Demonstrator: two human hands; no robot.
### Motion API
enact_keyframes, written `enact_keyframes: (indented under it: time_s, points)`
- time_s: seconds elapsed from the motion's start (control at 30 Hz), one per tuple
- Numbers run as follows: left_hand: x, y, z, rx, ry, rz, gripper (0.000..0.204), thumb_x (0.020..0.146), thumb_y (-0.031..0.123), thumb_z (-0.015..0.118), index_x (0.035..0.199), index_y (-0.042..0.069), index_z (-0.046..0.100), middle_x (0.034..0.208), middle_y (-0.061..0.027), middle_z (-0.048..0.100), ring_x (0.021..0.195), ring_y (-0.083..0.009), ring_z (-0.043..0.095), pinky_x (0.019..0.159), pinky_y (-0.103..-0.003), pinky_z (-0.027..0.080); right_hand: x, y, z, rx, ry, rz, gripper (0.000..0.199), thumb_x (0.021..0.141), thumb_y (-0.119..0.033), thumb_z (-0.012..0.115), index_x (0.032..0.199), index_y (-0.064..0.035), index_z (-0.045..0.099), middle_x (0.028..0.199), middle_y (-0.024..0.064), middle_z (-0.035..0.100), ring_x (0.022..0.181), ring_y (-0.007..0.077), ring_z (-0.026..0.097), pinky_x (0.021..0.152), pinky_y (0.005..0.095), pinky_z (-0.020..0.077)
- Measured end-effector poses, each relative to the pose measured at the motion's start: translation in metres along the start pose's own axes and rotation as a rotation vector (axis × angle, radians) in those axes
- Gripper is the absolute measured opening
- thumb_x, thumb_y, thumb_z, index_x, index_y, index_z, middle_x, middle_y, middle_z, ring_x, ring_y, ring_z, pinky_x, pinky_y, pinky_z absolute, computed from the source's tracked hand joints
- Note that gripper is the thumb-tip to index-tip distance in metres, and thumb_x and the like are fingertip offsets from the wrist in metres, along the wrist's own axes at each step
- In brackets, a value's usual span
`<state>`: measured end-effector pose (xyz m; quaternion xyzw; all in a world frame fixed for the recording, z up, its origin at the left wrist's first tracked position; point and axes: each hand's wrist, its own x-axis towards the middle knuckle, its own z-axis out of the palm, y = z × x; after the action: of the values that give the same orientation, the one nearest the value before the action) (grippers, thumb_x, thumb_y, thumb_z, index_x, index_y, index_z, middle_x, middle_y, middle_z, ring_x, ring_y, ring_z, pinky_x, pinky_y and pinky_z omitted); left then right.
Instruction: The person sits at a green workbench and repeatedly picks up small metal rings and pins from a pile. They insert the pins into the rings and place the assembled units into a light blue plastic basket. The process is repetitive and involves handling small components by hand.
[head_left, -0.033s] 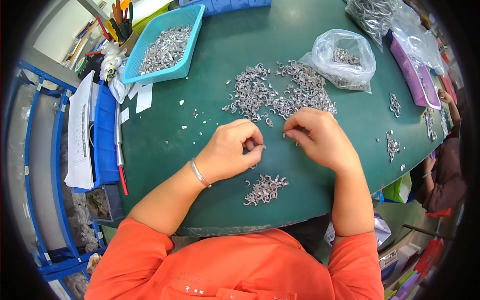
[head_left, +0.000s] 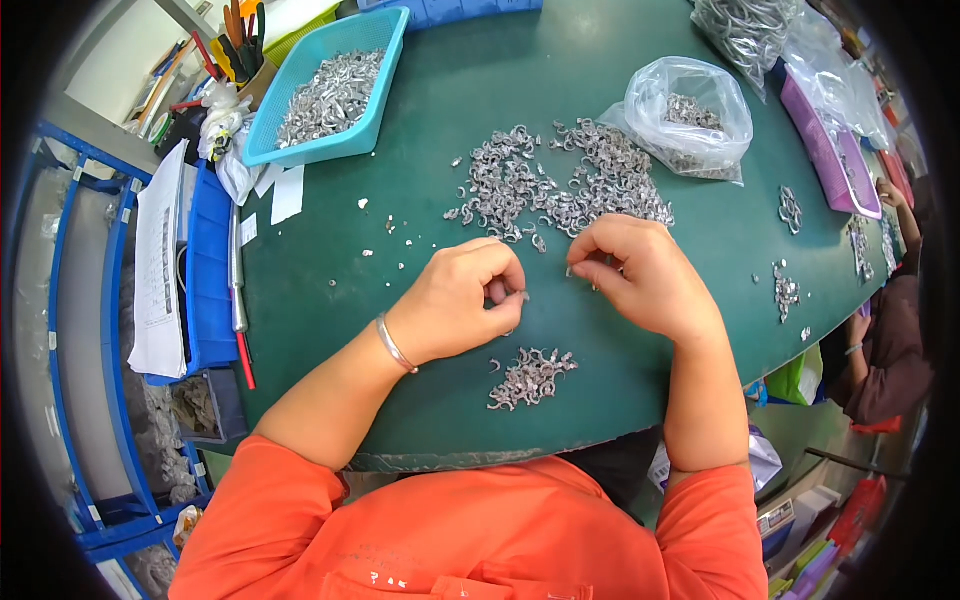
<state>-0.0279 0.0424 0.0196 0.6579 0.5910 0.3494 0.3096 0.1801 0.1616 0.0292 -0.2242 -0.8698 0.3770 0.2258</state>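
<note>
My left hand (head_left: 455, 302) is closed in a pinch over the green table, a tiny silvery curved metal piece (head_left: 526, 296) showing at its fingertips. A short way to the right, my right hand (head_left: 645, 275) pinches another small metal piece (head_left: 570, 270), mostly covered by thumb and finger. Just beyond both hands lie two loose heaps of small grey, curved metal pieces, a left heap (head_left: 503, 185) and a right heap (head_left: 612, 165), which meet at their near ends. Nearer to me, between my forearms, sits a smaller pile of curved pieces (head_left: 532, 380).
A turquoise tray (head_left: 262, 150) of metal parts stands at the far left, beside papers (head_left: 160, 260) and a blue bin (head_left: 210, 290). A clear bag (head_left: 735, 100) of pieces and a purple basket (head_left: 815, 140) are at the right. Another person's arm (head_left: 860, 355) shows at the far right.
</note>
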Motion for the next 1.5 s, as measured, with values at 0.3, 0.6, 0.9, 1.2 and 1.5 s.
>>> enact_keyframes:
  time_s: [0.3,0.6,0.9,1.2,1.5]
  points:
    - [0.001,0.006,-0.013,-0.004,-0.274,0.073,0.015,0.079,0.001,0.076,0.092,0.005,0.070,0.087,-0.0042,0.062,0.070,-0.0137,0.061,0.063,-0.028,0.051,-0.006,0.005,-0.021,-0.139,0.001,-0.005,0.015,0.078,-0.002,0.073,0.093,-0.0028,0.073,0.086,0.0136,0.068,0.080,0.0338,0.068,0.072,0.0415,0.0548]
    - [0.000,-0.011,0.035,0.272,0.043,0.377,0.023,0.077,0.005,0.079,0.097,0.005,0.067,0.092,-0.0099,0.059,0.083,-0.0300,0.061,0.074,-0.038,0.052,-0.006,-0.009,-0.007,-0.071,-0.397,-0.047,0.008,0.078,-0.004,0.068,0.086,-0.0041,0.071,0.087,0.0140,0.067,0.081,0.0361,0.066,0.071,0.0438,0.0546]
    - [0.009,-0.010,0.005,0.115,0.164,0.235,0.012,0.083,0.002,0.072,0.095,0.004,0.070,0.093,-0.0093,0.066,0.089,-0.0287,0.064,0.084,-0.037,0.051,0.004,0.005,0.029,-0.165,-0.054,-0.224,0.041,0.074,0.010,0.059,0.114,0.0051,0.066,0.116,0.0178,0.066,0.110,0.0363,0.060,0.096,0.0414,0.0501]
    - [0.006,-0.023,0.007,0.233,0.336,0.160,0.016,0.083,-0.009,0.062,0.094,0.001,0.068,0.095,-0.0113,0.066,0.087,-0.0299,0.065,0.079,-0.036,0.053,0.007,0.006,0.018,-0.217,0.160,-0.208,0.026,0.079,0.006,0.063,0.101,-0.0037,0.071,0.095,0.0109,0.068,0.091,0.0340,0.063,0.081,0.0440,0.0485]
    - [0.008,-0.023,0.007,0.223,0.412,0.203,0.017,0.083,-0.009,0.064,0.094,0.001,0.070,0.092,-0.0108,0.065,0.083,-0.0264,0.065,0.072,-0.033,0.053,0.001,0.001,0.018,-0.372,-0.043,-0.205,0.009,0.083,-0.002,0.068,0.087,-0.0089,0.070,0.089,0.0043,0.065,0.090,0.0264,0.061,0.081,0.0395,0.0439]
